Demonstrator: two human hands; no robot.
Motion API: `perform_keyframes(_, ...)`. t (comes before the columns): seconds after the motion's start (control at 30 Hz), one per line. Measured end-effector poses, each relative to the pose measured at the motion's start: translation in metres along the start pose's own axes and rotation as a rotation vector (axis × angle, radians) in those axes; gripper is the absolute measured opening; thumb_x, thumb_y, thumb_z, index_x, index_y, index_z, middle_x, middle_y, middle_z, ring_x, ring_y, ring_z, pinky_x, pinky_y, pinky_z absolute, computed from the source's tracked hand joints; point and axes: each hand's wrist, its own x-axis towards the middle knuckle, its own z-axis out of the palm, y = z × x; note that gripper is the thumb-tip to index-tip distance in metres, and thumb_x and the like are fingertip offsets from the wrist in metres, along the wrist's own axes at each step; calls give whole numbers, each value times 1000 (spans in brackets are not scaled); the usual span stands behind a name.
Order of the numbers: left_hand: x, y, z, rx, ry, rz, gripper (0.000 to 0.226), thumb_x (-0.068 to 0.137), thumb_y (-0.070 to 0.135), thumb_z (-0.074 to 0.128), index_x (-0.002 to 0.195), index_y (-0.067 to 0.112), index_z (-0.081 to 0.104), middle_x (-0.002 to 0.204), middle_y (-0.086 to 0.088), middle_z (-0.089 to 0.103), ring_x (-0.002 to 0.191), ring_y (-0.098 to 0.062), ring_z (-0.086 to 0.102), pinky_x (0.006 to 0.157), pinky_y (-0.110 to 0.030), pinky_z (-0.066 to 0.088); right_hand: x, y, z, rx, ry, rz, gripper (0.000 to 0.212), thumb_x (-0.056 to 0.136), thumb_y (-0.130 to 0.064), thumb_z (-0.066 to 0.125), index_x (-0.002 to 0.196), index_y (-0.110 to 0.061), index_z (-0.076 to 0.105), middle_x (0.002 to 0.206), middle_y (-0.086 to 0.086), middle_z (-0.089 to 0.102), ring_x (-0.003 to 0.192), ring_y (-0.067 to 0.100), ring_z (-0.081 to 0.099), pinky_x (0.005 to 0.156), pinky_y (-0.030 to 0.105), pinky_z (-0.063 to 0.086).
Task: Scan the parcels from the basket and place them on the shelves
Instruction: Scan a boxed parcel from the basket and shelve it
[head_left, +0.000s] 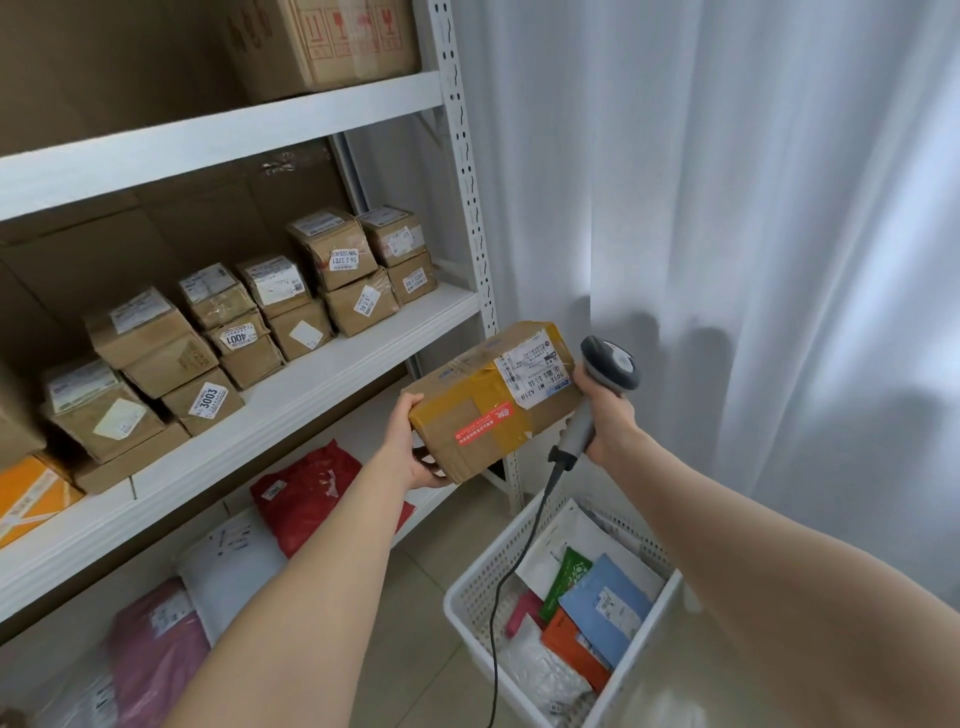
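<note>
Left hand (410, 447) grips the near end of a brown cardboard parcel (483, 410), thumb on top, fingers curled underneath. The parcel is held in the air, out of the basket (467, 592), level with the front edge of the middle shelf (332, 379). Its top is turned up, likely so the shipping label (532, 371) faces the person and can be read.

Right hand (610, 418) is wrapped round the handle of a grey corded scanner (610, 364), just beside the parcel's label end; one fingertip seems to touch the box. The scanner head stands above the label corner; cannot tell whether it is aimed at the barcode. Its cable (496, 597) hangs down past the basket.

Judged step: scanning, or scan just done, placing not yet done. The parcel is held close to the shelf, so the next move is probably short.

Small boxes (208, 332) on the middle shelf are stacked with numbered stickers facing out, free space at the right front. Soft bags (311, 499) lie on the lower shelf. More flat parcels remain in the basket.
</note>
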Motion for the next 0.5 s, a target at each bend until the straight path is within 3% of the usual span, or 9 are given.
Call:
perform_keyframes(0.2, 3, -6, -8, -41, -74, -80, 47, 77, 53, 61, 107, 19, 50, 119, -19, 51, 109, -37, 51, 95, -59, 42, 1, -7, 8, -39, -39, -4, 31, 81, -20, 77, 106, -15, 61, 108, 9, 72, 99, 29, 68, 90, 50, 54)
perform_keyframes(0.33, 3, -9, -7, 16, -111, -35, 44, 81, 46, 57, 116, 21, 50, 127, -20, 51, 112, -39, 52, 93, -65, 40, 4, -9, 7, -45, -44, -17, 39, 80, -23, 77, 114, -14, 61, 111, 10, 71, 102, 31, 68, 93, 50, 53)
perform_keyframes(0.43, 2, -11, -4, 66, -83, 36, 46, 86, 39, 54, 128, 22, 46, 125, -18, 56, 111, -34, 55, 94, -58, 44, 5, -8, 7, -10, -67, -9, 30, 81, -21, 76, 107, -15, 62, 109, 10, 72, 100, 31, 68, 91, 48, 54)
perform_keyframes(0.5, 5, -13, 0, 108, -33, 125, 47, 90, 32, 51, 134, 25, 38, 116, -15, 57, 105, -33, 58, 85, -53, 50, 6, -7, 9, 18, -78, -18, 31, 82, -21, 75, 110, -14, 62, 108, 10, 72, 97, 30, 68, 87, 46, 55)
